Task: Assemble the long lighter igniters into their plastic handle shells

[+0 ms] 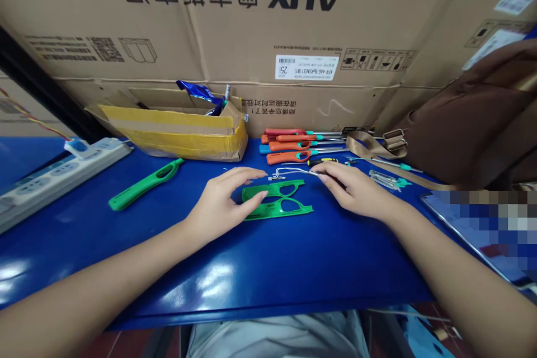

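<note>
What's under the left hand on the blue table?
Two green plastic shells; the left hand rests its thumb on the upper one. Their left ends are hidden beneath the fingers.

Glossy blue tabletop [268, 274], hard reflections.
On it: translucent green plastic shells [277, 199], thin bare wire [293, 171]; behind them matt corrugated cardboard box [176, 128], glossy yellow tape.

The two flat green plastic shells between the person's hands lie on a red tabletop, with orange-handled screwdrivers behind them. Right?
Not quite: the head view shows a glossy blue tabletop, not red. The rest holds: the two flat green plastic shells lie between the left hand and the right hand, with orange-handled screwdrivers behind them.
</note>
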A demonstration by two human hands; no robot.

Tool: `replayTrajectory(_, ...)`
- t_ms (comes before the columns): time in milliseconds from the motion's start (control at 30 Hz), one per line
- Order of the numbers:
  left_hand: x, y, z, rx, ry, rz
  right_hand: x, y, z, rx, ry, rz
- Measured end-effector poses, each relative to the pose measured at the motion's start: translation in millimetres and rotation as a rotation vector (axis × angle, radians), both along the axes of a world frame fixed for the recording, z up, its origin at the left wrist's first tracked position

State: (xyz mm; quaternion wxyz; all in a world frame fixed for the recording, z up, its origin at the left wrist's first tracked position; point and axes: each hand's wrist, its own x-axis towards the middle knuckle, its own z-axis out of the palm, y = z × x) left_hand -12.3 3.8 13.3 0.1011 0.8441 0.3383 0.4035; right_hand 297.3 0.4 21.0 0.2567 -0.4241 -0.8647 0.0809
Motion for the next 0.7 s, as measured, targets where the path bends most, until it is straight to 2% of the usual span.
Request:
replayTrajectory(167, 0.6, 0.4, -7.1, -0.003, 0.049, -0.086, -6.4, -7.3, 4.2, -0.069, -0.033, 0.042)
replayTrajectory(400, 3.1, 0.5, -10.7, 0.034, 0.004, -0.181, -10.4, -8.9, -0.3, -0.111, -0.042, 0.081)
replayTrajectory(567, 3.6, -0.3, -9.5, 0.065, 0.005, -0.181, -10.6, -8.1, 2.0, -0.127, -0.068, 0.085)
replayTrajectory(700, 3.7, -1.4, -7.9, 0.055, 0.024, -0.129, -9.7, -8.8, 3.9, -0.184, -0.087, 0.124)
